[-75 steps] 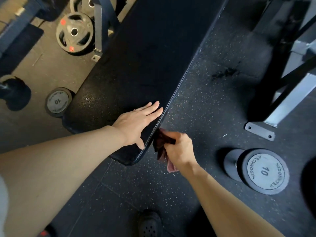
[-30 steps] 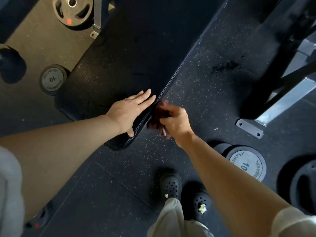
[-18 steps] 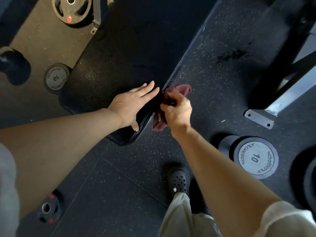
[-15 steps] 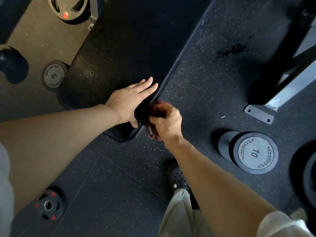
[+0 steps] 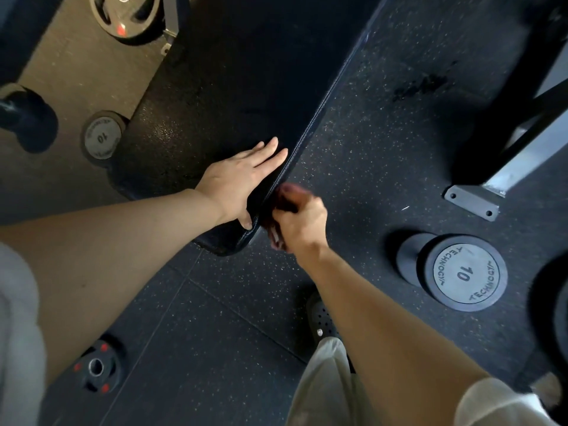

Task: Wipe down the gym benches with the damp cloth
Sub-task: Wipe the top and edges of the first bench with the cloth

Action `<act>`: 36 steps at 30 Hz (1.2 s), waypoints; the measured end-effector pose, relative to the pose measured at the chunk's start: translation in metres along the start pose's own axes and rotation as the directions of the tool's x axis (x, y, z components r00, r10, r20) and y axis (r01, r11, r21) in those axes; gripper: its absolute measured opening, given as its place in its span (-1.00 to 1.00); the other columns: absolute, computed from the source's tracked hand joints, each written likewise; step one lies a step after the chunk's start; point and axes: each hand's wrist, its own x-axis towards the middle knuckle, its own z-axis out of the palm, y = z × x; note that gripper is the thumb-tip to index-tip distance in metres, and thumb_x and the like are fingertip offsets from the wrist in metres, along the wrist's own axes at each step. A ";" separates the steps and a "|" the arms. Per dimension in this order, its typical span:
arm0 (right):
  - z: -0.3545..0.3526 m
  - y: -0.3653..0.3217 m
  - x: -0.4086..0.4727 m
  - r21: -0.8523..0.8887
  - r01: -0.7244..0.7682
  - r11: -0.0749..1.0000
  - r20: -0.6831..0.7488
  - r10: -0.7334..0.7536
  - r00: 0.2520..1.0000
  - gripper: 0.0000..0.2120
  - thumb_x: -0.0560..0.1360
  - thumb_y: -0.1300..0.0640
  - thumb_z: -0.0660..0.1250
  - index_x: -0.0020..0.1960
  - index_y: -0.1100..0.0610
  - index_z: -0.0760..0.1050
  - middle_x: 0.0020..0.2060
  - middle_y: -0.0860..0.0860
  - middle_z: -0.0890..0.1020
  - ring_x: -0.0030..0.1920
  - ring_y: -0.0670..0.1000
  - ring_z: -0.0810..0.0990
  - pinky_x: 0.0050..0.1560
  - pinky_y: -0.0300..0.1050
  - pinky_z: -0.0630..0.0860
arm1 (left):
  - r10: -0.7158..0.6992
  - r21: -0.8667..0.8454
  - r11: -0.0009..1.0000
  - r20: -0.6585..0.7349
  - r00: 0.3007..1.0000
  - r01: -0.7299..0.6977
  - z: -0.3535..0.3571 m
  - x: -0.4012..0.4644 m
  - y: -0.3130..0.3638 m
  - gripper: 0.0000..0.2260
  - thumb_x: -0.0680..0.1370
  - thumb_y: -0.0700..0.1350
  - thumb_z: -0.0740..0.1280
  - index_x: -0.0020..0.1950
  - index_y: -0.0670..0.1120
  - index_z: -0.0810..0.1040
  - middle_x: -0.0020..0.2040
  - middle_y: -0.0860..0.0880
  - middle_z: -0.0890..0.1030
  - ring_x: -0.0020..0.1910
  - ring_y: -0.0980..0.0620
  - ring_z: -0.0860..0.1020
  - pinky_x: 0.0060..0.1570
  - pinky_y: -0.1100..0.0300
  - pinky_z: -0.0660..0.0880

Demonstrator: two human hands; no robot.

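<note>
A black padded gym bench (image 5: 233,87) runs from the top of the view down to a rounded near end at the centre. My left hand (image 5: 242,176) lies flat on its top, fingers straight, beside the right edge. My right hand (image 5: 302,222) grips a bunched dark red cloth (image 5: 284,199) and holds it against the bench's right side near the end corner. Most of the cloth is hidden by my fingers and is blurred.
A 10 dumbbell (image 5: 458,272) lies on the speckled rubber floor at right, by a steel rack foot (image 5: 473,201). Another 10 dumbbell (image 5: 100,138) and a weight plate (image 5: 129,18) lie left of the bench. A small plate (image 5: 96,367) sits bottom left. My shoe (image 5: 321,318) stands below.
My right hand has rubbed the cloth back and forth along the bench's right side near the end corner. My left hand has stayed flat on the pad. The camera has shifted slightly.
</note>
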 end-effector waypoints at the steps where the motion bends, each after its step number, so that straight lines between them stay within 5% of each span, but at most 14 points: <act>1: -0.001 0.005 -0.003 -0.065 0.034 0.997 0.029 -0.032 0.999 -0.67 0.50 0.38 0.28 0.16 0.07 0.59 -0.13 0.04 0.64 -0.18 0.08 0.68 -0.17 0.06 0.66 | 0.000 0.005 1.000 0.003 1.000 0.000 0.000 0.000 0.001 0.29 0.16 0.02 0.65 0.55 0.12 -0.27 0.55 0.12 -0.32 0.55 0.12 -0.13 0.43 0.09 0.29; 4: -0.004 0.007 0.002 -0.110 0.133 0.985 -0.014 -0.136 0.991 -0.65 0.51 0.36 0.26 0.17 0.04 0.61 -0.26 -0.08 0.63 -0.35 -0.15 0.62 -0.29 -0.23 0.62 | 0.003 0.012 1.000 0.006 1.000 -0.003 0.000 -0.001 0.001 0.28 0.18 0.03 0.64 0.55 0.11 -0.28 0.55 0.11 -0.33 0.55 0.12 -0.14 0.42 0.07 0.31; 7: 0.001 0.005 0.016 -0.075 0.161 0.984 -0.106 -0.169 0.980 -0.68 0.51 0.35 0.27 0.18 0.10 0.59 -0.12 0.00 0.64 -0.16 0.08 0.68 -0.07 0.04 0.65 | 0.003 0.021 1.000 0.002 1.000 -0.003 0.001 -0.001 0.001 0.27 0.19 0.02 0.64 0.56 0.11 -0.28 0.55 0.11 -0.34 0.55 0.12 -0.15 0.40 0.09 0.33; 9: 0.008 0.011 0.012 -0.150 0.116 0.982 -0.030 -0.121 0.992 -0.73 0.51 0.38 0.27 0.15 0.19 0.59 -0.11 0.05 0.62 -0.12 0.14 0.66 0.00 0.04 0.63 | 0.000 0.028 1.000 -0.002 1.000 0.000 0.001 -0.001 0.001 0.28 0.19 0.02 0.64 0.56 0.10 -0.28 0.55 0.11 -0.34 0.55 0.12 -0.15 0.39 0.10 0.34; 11: 0.008 0.018 0.002 -0.257 0.096 0.962 0.088 -0.076 0.993 -0.72 0.52 0.40 0.22 0.13 0.21 0.60 -0.05 0.13 0.64 -0.15 0.08 0.62 -0.06 -0.20 0.60 | -0.004 0.023 1.000 -0.004 1.000 0.004 0.002 -0.001 0.002 0.28 0.19 0.02 0.64 0.55 0.10 -0.29 0.54 0.11 -0.35 0.55 0.12 -0.16 0.40 0.09 0.34; 13: 0.001 0.014 -0.003 -0.307 0.082 0.948 0.051 -0.070 0.996 -0.66 0.52 0.41 0.19 0.19 0.19 0.59 -0.04 0.09 0.64 -0.11 0.04 0.62 -0.21 -0.47 0.48 | -0.008 0.004 1.000 0.004 1.000 0.008 0.002 -0.001 0.002 0.28 0.19 0.00 0.64 0.55 0.10 -0.29 0.54 0.11 -0.36 0.55 0.12 -0.17 0.41 0.07 0.32; 18: 0.007 -0.018 0.006 -0.024 0.057 0.998 -0.181 -0.060 0.982 -0.65 0.52 0.36 0.23 0.25 0.15 0.56 0.05 0.11 0.66 0.02 0.09 0.66 0.13 0.03 0.59 | -0.015 -0.046 0.999 0.005 1.000 0.016 0.001 -0.002 0.000 0.26 0.19 -0.03 0.65 0.56 0.12 -0.26 0.55 0.13 -0.34 0.55 0.12 -0.16 0.40 0.06 0.33; 21: 0.012 -0.013 -0.002 -0.129 -0.007 0.992 -0.092 -0.005 0.996 -0.66 0.50 0.40 0.20 0.19 0.18 0.58 0.00 0.15 0.65 -0.02 0.12 0.65 0.06 0.00 0.61 | -0.015 -0.047 0.999 0.003 1.000 0.016 0.001 -0.001 -0.002 0.28 0.18 -0.02 0.65 0.55 0.13 -0.27 0.54 0.14 -0.34 0.55 0.15 -0.17 0.38 0.08 0.36; 25: 0.006 -0.011 -0.003 -0.145 0.047 0.988 -0.123 -0.066 0.990 -0.61 0.51 0.40 0.17 0.21 0.12 0.59 -0.20 -0.04 0.63 -0.26 -0.14 0.62 -0.22 -0.38 0.55 | -0.006 -0.037 0.999 0.001 1.000 0.006 0.002 0.000 -0.003 0.29 0.17 0.00 0.65 0.55 0.14 -0.28 0.54 0.14 -0.34 0.54 0.15 -0.17 0.37 0.10 0.36; 28: 0.008 -0.016 0.002 -0.142 0.119 0.983 -0.152 -0.140 0.978 -0.67 0.52 0.35 0.20 0.20 0.16 0.58 -0.07 0.06 0.66 -0.05 0.08 0.66 0.03 -0.09 0.59 | -0.012 -0.046 0.999 0.005 1.000 0.012 0.002 -0.001 -0.002 0.28 0.18 -0.02 0.65 0.55 0.13 -0.27 0.54 0.15 -0.34 0.54 0.15 -0.17 0.36 0.10 0.36; 32: -0.006 -0.011 0.006 -0.220 0.076 0.973 -0.021 -0.083 0.996 -0.66 0.55 0.39 0.13 0.15 0.12 0.58 -0.25 0.04 0.63 -0.31 0.12 0.66 -0.30 -0.01 0.64 | -0.033 -0.061 0.998 -0.007 0.999 0.032 0.001 -0.006 0.001 0.27 0.18 -0.06 0.66 0.56 0.11 -0.25 0.54 0.13 -0.36 0.55 0.13 -0.18 0.36 0.06 0.38; 34: -0.010 -0.010 0.004 -0.212 0.103 0.972 -0.032 -0.113 0.993 -0.60 0.54 0.39 0.13 0.19 0.04 0.57 -0.23 0.07 0.65 -0.31 0.08 0.65 -0.21 0.05 0.65 | -0.081 -0.127 0.989 -0.056 0.995 0.074 0.005 -0.013 0.000 0.24 0.20 -0.10 0.65 0.57 0.08 -0.21 0.54 0.11 -0.36 0.55 0.11 -0.21 0.39 0.06 0.34; 36: -0.007 -0.008 0.003 -0.207 0.170 0.963 -0.020 -0.178 0.984 -0.61 0.53 0.36 0.18 0.26 0.07 0.54 -0.09 0.15 0.66 -0.12 0.16 0.66 0.01 0.10 0.62 | -0.128 -0.148 0.983 -0.113 0.985 0.111 0.010 -0.022 0.002 0.17 0.24 -0.11 0.63 0.59 0.07 -0.13 0.55 0.10 -0.34 0.55 0.09 -0.20 0.34 0.04 0.36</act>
